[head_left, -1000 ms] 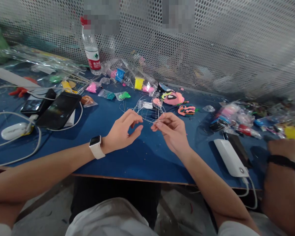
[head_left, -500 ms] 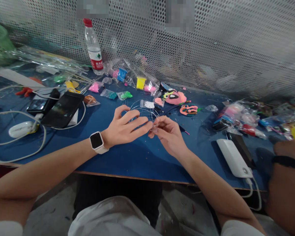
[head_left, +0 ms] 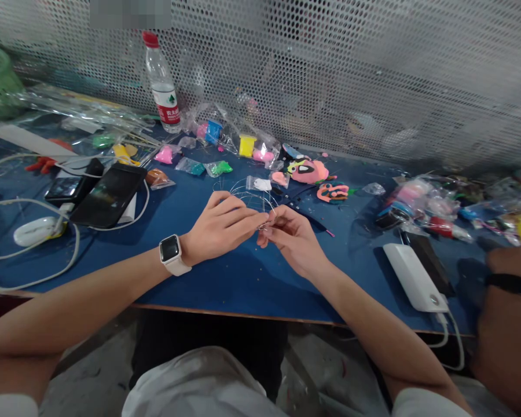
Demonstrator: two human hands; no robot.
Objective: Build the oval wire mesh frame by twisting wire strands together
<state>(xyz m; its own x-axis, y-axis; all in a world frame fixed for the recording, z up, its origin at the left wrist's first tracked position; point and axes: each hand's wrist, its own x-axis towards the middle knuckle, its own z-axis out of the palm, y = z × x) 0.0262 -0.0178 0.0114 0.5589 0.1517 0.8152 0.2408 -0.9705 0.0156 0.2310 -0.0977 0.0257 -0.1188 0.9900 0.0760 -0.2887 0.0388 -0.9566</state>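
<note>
Loops of thin, shiny wire (head_left: 245,193) arch over the blue tabletop just behind my fingers. My right hand (head_left: 296,236) pinches the wire between thumb and fingertips. From the other side my left hand (head_left: 220,227), a white-strapped watch on its wrist, comes in palm down. Its fingers are closed together and their tips meet the wire by my right fingertips. The left thumb and the wire's ends are hidden. Just beyond the loops lies a small clear bag of white clay (head_left: 261,185).
Pink clay figures (head_left: 309,171) and bagged coloured clay (head_left: 220,168) lie behind my hands. A water bottle (head_left: 164,95) stands by the perforated metal screen. Phones (head_left: 108,196) and cables lie left, a white power bank (head_left: 412,278) right. Another person's arm (head_left: 510,324) is at far right.
My left hand's spread fingers have drawn together and lowered toward the right fingertips. My right hand keeps its pinch on the wire. The camera view has shifted slightly.
</note>
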